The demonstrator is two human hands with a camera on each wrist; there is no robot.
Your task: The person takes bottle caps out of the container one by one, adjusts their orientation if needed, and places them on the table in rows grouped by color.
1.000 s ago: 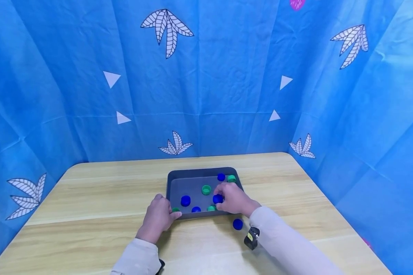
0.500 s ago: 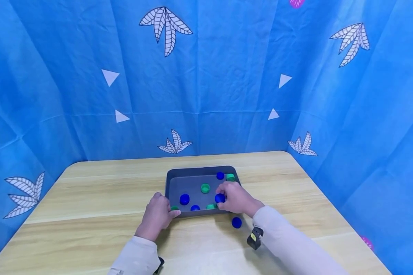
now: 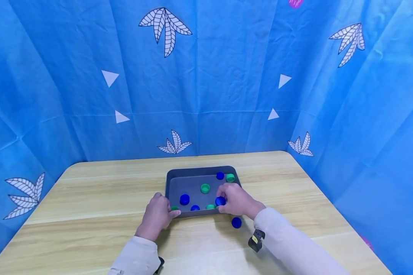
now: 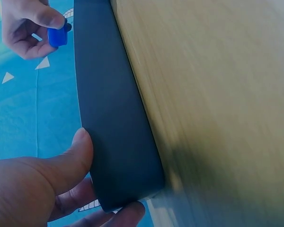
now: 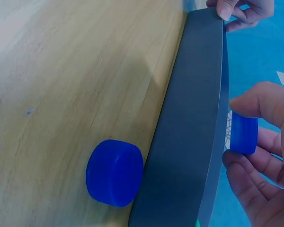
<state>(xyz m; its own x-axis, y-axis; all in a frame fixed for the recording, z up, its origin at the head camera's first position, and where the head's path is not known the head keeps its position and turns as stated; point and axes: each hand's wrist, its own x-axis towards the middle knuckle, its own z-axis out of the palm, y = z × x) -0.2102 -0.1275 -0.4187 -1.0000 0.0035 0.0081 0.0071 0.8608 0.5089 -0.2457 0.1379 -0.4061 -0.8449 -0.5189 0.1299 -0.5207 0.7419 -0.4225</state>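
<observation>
A shallow dark grey tray [image 3: 189, 184] lies on the wooden table. My left hand [image 3: 156, 215] grips its near left corner, thumb on the rim and fingers around the outside, as the left wrist view shows. Above the tray's near right part, my right hand [image 3: 239, 200] pinches a blue bottle cap [image 5: 244, 134] between thumb and fingers. Inside the tray are more blue caps [image 3: 184, 199] and several green caps [image 3: 205, 188]; the front wall partly hides the nearest ones. One blue cap [image 5: 114, 173] sits on the table just outside the front wall, below the right hand.
The light wooden table [image 3: 99, 198] extends around the tray on every side. A blue curtain [image 3: 227, 76] with white leaf and triangle prints hangs behind the table and along both sides. A black wrist strap [image 3: 256, 240] shows at the right sleeve.
My right hand has shifted slightly to the right, and the blue cap has tilted a little between its fingers. The left hand keeps its grip on the tray.
</observation>
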